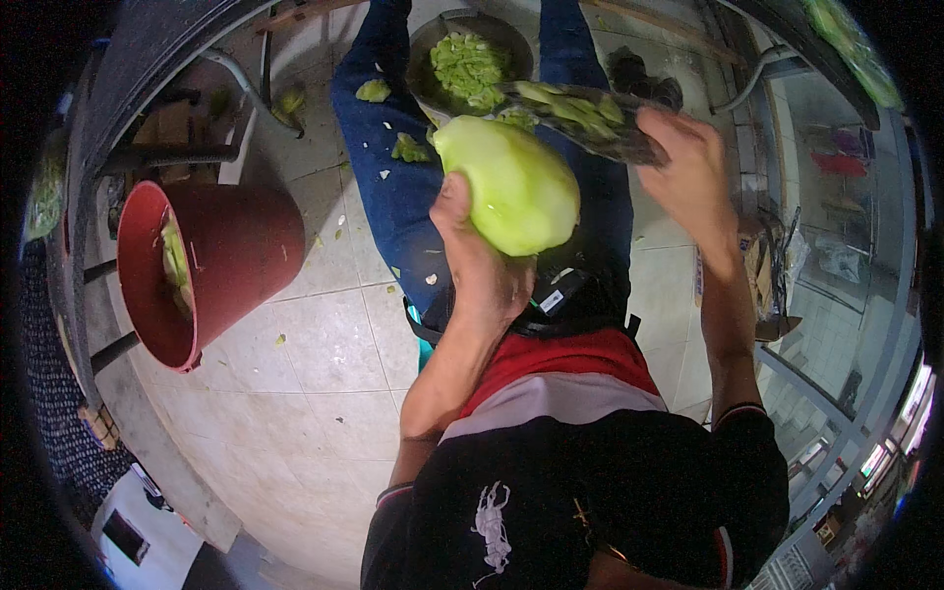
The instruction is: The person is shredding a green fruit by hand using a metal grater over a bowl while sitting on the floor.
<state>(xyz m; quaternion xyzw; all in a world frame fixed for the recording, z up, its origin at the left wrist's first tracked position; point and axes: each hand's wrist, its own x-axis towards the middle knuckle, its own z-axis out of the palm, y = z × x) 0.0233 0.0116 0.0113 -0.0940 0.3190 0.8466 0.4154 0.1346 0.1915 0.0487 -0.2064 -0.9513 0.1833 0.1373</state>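
Note:
My left hand (483, 258) holds a large, pale green peeled fruit (516, 188) from its near left side, above my lap. The fruit looks like a green papaya, but its exact kind is not certain. In my right hand (682, 158) is a broad-bladed knife (571, 114), with green slivers lying along its blade. The blade is blurred and reaches over the fruit's far right side. Past the fruit, between my legs, a round metal bowl (417, 63) holds a heap of small green cut pieces (468, 70).
A red plastic bucket (247, 251) with peelings (175, 265) inside stands on the tiled floor at left. Green scraps (409, 149) lie on my left trouser leg and on the floor. Metal frames stand at both sides; a cardboard box (759, 258) is at right.

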